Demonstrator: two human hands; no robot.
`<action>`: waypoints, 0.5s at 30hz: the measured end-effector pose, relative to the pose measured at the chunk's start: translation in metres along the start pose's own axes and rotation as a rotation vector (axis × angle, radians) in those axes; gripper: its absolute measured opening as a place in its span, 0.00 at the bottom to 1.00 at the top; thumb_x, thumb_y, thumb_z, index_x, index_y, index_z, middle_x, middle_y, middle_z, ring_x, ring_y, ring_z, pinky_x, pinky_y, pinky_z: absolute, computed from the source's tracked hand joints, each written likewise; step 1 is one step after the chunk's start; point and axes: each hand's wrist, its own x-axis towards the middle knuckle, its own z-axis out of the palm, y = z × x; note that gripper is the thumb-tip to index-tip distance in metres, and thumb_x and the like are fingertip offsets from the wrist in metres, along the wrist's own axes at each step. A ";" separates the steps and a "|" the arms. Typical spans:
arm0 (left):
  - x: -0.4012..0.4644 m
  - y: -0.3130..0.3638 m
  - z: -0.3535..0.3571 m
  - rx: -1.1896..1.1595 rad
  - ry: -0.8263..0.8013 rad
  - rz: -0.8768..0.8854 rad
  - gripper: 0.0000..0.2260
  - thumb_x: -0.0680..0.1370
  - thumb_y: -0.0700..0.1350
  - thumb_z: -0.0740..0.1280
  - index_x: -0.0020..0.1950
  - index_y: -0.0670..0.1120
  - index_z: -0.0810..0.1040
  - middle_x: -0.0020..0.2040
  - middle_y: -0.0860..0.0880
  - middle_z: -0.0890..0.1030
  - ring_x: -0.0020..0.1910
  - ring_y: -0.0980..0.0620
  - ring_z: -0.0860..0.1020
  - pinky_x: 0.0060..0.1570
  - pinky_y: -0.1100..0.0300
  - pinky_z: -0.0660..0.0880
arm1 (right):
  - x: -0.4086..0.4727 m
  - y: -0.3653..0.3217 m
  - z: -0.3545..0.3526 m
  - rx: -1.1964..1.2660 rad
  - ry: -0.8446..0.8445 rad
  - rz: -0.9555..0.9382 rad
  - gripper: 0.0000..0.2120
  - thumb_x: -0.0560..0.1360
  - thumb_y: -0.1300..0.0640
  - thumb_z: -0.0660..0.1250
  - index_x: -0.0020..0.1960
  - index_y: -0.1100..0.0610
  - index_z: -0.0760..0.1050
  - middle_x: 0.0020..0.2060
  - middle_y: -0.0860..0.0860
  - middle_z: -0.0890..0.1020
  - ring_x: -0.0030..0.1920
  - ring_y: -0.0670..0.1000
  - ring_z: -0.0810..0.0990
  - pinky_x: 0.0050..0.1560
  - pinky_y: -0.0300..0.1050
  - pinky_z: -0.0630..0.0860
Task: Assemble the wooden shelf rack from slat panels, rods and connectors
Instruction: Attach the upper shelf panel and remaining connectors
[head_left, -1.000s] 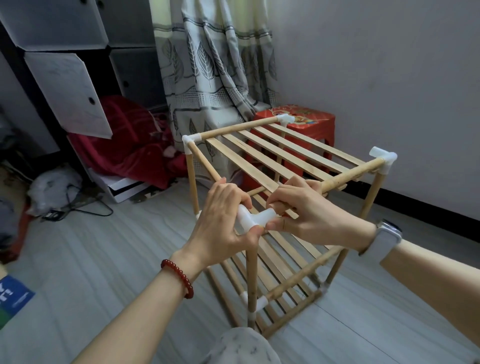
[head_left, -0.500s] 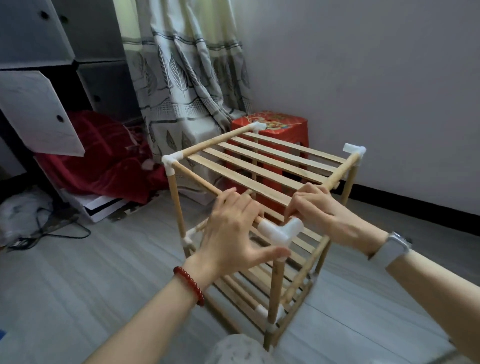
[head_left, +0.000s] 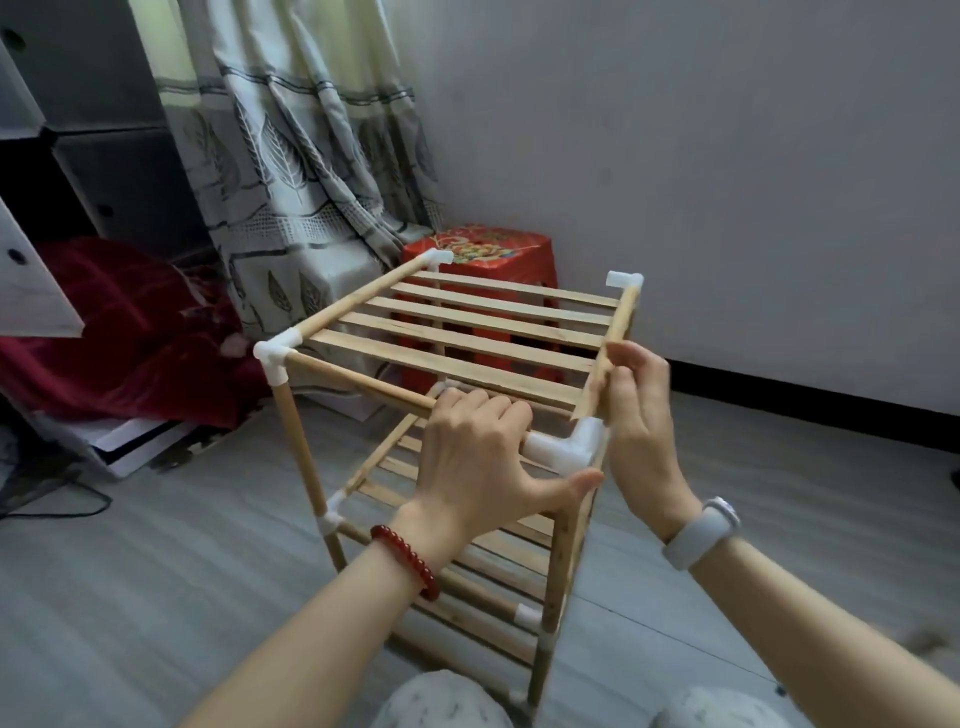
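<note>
Grey plank floor (head_left: 156, 597), white wall, leaf-print curtain (head_left: 291, 171) behind, red stool (head_left: 488, 254) in corner. Wooden shelf rack (head_left: 457, 353) standing upright on floor right in front of you, top slat panel already in, lower one too. Your left hand (head_left: 478, 462) wraps front top rod, fingers curled over it, thumb under near white corner connector (head_left: 566, 449). Your right hand (head_left: 639, 410) pinches right side rod (head_left: 615, 338) just above same connector. Red bead bracelet (head_left: 408, 558) on left wrist, pale watch band (head_left: 698, 532) on right.
</note>
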 end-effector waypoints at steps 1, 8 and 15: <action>0.007 -0.004 0.000 -0.013 -0.086 0.058 0.26 0.68 0.73 0.58 0.29 0.50 0.64 0.26 0.56 0.64 0.25 0.56 0.62 0.34 0.62 0.62 | -0.006 0.003 -0.005 0.068 0.060 0.133 0.09 0.82 0.53 0.52 0.60 0.50 0.66 0.59 0.54 0.71 0.53 0.45 0.74 0.51 0.36 0.73; 0.045 -0.014 0.005 -0.290 -0.515 0.134 0.19 0.71 0.68 0.58 0.41 0.54 0.75 0.35 0.58 0.75 0.33 0.62 0.73 0.35 0.67 0.66 | -0.007 -0.002 -0.015 0.406 -0.239 0.630 0.20 0.78 0.43 0.57 0.55 0.59 0.74 0.35 0.53 0.83 0.29 0.48 0.78 0.28 0.40 0.74; 0.070 -0.038 0.018 -0.117 -0.649 0.005 0.19 0.78 0.64 0.54 0.48 0.53 0.77 0.38 0.56 0.77 0.38 0.56 0.75 0.38 0.61 0.71 | 0.040 0.002 -0.040 0.150 -0.055 0.608 0.08 0.77 0.60 0.59 0.39 0.60 0.70 0.19 0.50 0.70 0.19 0.48 0.66 0.24 0.39 0.63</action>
